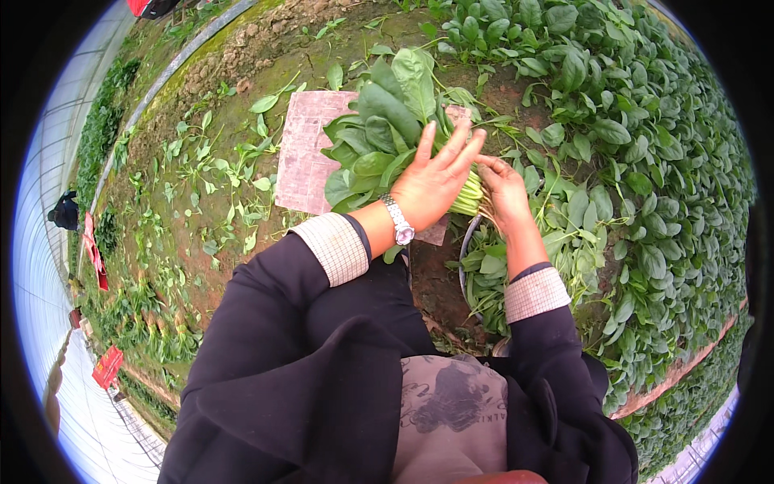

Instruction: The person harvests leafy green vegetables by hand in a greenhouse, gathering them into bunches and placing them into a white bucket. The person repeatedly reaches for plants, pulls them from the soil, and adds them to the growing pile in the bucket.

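Observation:
A bunch of leafy spinach lies on its side over a flat, worn pinkish board, leaves to the left and pale stems towards the right. My left hand, with a metal watch on the wrist, rests over the bunch where the leaves meet the stems, fingers spread. At the root end, my right hand has its fingertips closed on the thin roots. Just below my right hand, loose spinach leaves fill a round container, its rim partly hidden by my right forearm.
Dense spinach plants grow along the right. Loose leaves are scattered on the soil at left, with tied bunches farther down. Red crates and a person in dark clothes are at the far left, near the plastic greenhouse wall.

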A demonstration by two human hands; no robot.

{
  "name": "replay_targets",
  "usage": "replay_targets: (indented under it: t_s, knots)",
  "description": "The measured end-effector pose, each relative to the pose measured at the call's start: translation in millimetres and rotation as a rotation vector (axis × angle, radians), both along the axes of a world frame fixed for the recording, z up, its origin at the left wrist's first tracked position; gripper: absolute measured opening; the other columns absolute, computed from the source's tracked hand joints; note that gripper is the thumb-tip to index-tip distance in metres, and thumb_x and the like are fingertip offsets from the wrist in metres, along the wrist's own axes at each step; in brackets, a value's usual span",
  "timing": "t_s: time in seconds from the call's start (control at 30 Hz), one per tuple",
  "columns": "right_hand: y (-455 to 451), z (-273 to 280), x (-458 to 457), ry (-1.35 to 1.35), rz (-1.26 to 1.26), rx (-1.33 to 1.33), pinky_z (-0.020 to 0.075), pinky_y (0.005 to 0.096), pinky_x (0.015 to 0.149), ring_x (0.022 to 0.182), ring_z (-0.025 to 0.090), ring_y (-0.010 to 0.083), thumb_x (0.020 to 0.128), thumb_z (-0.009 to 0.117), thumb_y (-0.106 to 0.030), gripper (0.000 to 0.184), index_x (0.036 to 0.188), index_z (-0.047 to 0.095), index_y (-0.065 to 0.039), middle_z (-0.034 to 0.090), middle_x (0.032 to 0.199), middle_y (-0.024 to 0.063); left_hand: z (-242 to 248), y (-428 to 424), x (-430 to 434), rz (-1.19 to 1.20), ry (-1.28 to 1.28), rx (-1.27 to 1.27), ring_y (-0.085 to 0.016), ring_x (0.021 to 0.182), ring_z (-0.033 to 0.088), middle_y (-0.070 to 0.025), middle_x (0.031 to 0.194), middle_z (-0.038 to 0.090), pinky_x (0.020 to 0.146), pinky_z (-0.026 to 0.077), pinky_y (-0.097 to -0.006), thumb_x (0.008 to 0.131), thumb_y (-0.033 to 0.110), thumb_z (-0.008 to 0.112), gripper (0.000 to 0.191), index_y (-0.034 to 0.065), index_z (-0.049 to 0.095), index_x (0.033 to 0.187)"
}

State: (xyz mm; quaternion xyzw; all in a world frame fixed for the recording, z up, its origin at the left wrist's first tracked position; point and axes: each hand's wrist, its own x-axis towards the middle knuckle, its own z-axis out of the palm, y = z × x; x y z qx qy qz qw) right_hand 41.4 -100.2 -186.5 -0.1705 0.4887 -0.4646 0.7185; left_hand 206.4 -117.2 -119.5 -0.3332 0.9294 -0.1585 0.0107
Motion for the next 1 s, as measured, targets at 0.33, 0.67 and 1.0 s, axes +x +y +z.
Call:
replay_targets:
  t_s: [0.33, 0.67, 1.0]
  knots:
    - [8, -5, 4, -0.174, -0.119, 0.031, 0.0541, 0.0346, 0.081, 0.090, 0.065, 0.0199, 0.097, 0.042, -0.012, 0.029, 0.120, 0.056, -0.001, 0.063, 0.108, 0.0129, -9, 0, 4, 0.055, 0.044, 0.188, -0.032, 0.125, 0.040, -0.0178, 0.129, 0.047, 0.110, 0.014, -0.0547, 0.076, 0.016, 0.055, 0.063, -0.0025, 0.039, 0.134]
    - [10, -20, -7, -0.496, -0.053, -0.005, 0.0466, 0.0358, 0.094, 0.108, 0.058, 0.0219, 0.095, 0.045, -0.015, 0.040, 0.132, 0.045, 0.000, 0.057, 0.123, 0.0127, 0, -2, 1, 0.174, 0.085, 0.322, -0.029, 0.124, 0.040, -0.0181, 0.135, 0.041, 0.109, 0.017, -0.0518, 0.062, 0.023, 0.075, 0.092, -0.0010, 0.030, 0.139]
    - [7, -5, -4, -0.304, -0.026, 0.057, 0.0536, 0.0334, 0.081, 0.089, 0.065, 0.0214, 0.092, 0.047, -0.007, 0.033, 0.124, 0.051, 0.002, 0.063, 0.106, 0.0139, -7, 8, -3, 0.176, 0.001, 0.209, -0.030, 0.122, 0.039, -0.0144, 0.138, 0.040, 0.103, 0.022, -0.0525, 0.070, 0.021, 0.066, 0.081, 0.0024, 0.030, 0.141]
